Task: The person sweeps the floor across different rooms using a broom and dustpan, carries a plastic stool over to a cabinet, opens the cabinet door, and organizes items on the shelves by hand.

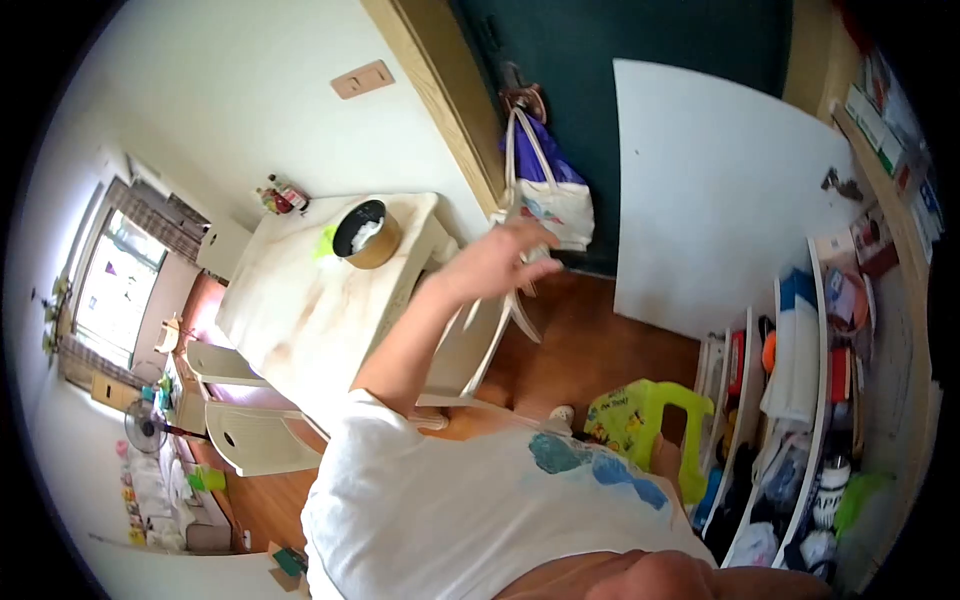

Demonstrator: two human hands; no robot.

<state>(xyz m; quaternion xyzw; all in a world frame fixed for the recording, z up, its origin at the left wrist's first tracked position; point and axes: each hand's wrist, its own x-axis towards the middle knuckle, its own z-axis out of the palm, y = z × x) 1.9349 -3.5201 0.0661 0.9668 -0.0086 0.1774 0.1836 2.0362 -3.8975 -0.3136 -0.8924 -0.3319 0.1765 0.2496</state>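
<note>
My left hand (505, 262) is raised in the middle of the view, with fingers curled round something small and whitish that I cannot make out. Behind it, a cream tote bag (568, 208) and a purple bag (545, 150) hang from the handle of a dark green door (560, 50). What appears to be my right hand (665, 462) shows partly against the yellow-green stool (615, 415) with cartoon pictures; its fingers are hidden. The stool is low beside the shelves, in front of my white shirt.
A marble-look table (290, 290) at left bears a pot (375, 248) and bottles (290, 195). White chairs (250, 438) stand by it. A large white panel (720, 200) leans at right, above open shelves packed with items (790, 350). A fan (145, 428) is far left.
</note>
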